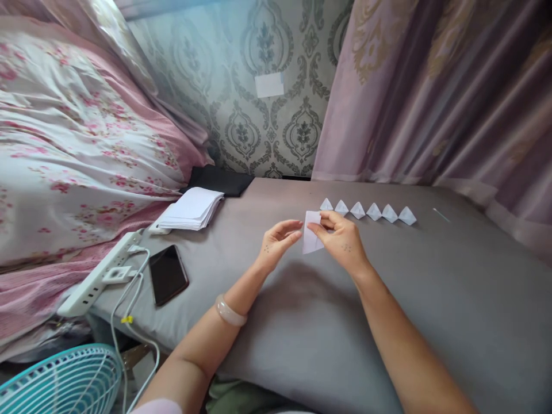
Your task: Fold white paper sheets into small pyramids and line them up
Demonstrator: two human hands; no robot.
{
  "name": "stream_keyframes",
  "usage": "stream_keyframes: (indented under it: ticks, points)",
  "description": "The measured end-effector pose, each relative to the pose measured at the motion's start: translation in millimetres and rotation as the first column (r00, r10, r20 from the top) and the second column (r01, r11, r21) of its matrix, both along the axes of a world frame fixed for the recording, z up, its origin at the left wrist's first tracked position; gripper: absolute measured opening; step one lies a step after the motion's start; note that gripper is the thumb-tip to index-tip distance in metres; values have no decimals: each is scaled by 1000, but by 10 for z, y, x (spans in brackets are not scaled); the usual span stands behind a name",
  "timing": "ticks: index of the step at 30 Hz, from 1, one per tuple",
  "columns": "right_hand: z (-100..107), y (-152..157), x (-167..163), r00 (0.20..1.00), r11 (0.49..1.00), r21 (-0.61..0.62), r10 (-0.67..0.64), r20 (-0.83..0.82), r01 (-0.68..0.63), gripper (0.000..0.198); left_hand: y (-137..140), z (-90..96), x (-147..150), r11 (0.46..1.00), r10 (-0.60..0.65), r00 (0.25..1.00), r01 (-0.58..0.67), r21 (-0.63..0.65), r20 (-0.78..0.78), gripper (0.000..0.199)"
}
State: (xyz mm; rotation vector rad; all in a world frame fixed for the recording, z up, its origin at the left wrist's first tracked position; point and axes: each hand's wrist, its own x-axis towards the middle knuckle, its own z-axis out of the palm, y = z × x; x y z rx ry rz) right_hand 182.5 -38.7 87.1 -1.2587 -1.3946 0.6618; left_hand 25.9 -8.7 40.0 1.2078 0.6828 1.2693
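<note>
A small folded piece of white paper (311, 236) is held above the grey-covered surface. My right hand (342, 237) pinches its right edge between thumb and fingers. Just left of the paper, my left hand (278, 241) has its fingers and thumb slightly apart, with nothing visible between them; a pale bangle (230, 311) is on that wrist. Behind my right hand, several folded white paper boats (374, 212) stand in a slanting row.
On the left lie a stack of white paper (190, 208), a black phone (169, 275) and a white power strip (97, 279) with cables. A turquoise fan (60, 379) stands at lower left. A thin white stick (441, 215) lies right of the boats. Curtains (401, 92) hang behind.
</note>
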Motion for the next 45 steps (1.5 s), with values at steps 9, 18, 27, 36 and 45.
stream_keyframes:
  ticks: [9,18,27,36,45]
  points:
    - [-27,-90,-166,919,988,138,-120,375,73,23,-42,133,108,991,133,976,-132,-16,173,24]
    - [-149,-57,-270,878,936,348,-203,434,44,10,-59,64,123,963,201,948,-146,-225,247,29]
    - [-333,-25,-404,857,926,376,-177,485,-21,26,-112,-19,45,944,237,940,-164,-288,244,28]
    - [-345,-43,-441,834,938,347,-185,520,-8,35,-91,-105,37,974,133,949,-71,-215,286,34]
    - [-356,-51,-457,834,944,330,-203,513,28,35,-115,-78,33,973,139,954,-82,-215,265,33]
